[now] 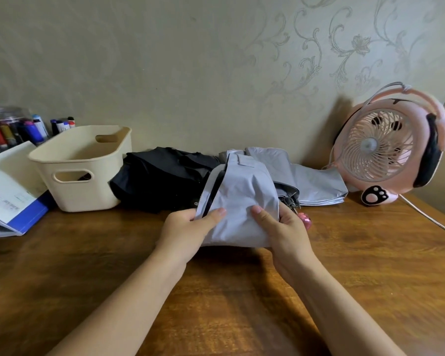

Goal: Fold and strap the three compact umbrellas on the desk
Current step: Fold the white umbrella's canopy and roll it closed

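A pale grey-blue compact umbrella (242, 191) is held up over the wooden desk (216, 291) at the middle. My left hand (188, 227) grips its left edge with the thumb on the cloth. My right hand (283, 232) grips its right side, thumb on top; a pink handle (306, 219) shows behind the fingers. A strap tab (246, 160) lies on the umbrella's far end. A black umbrella (162, 176) lies loose behind on the left. Another grey-blue umbrella (316, 183) lies unfolded behind on the right.
A cream plastic basket (85, 173) stands at the back left, next to a blue folder with papers (13, 199) and a jar of markers (8, 129). A pink desk fan (393, 152) stands at the back right, its white cable (432, 217) trailing along the desk.
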